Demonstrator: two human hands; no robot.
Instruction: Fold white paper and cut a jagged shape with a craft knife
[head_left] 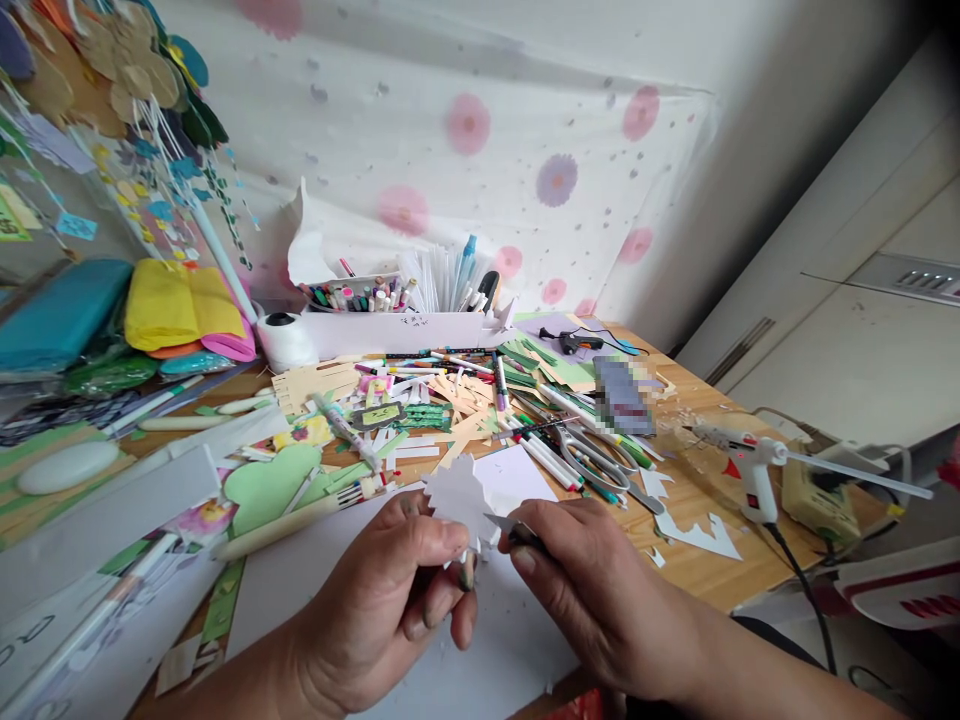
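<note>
A white paper piece with a jagged, toothed edge point(459, 495) is pinched between the thumb and fingers of my left hand point(397, 580). My right hand point(592, 590) is closed around a small dark-handled blade point(517, 530), whose pointed tip is at the right edge of the paper piece. Both hands are above a large white sheet point(480, 655) at the front of the table. Some of my left fingertips have dark smudges. Most of the blade's handle is hidden by my right fingers.
Markers and paper scraps cover the middle of the wooden table point(720, 400). Scissors point(592, 455) lie beyond my right hand. A white glue gun point(754, 465) stands at the right with its cable hanging down. Behind is a white pen box point(405, 335); green paper point(274, 480) lies left.
</note>
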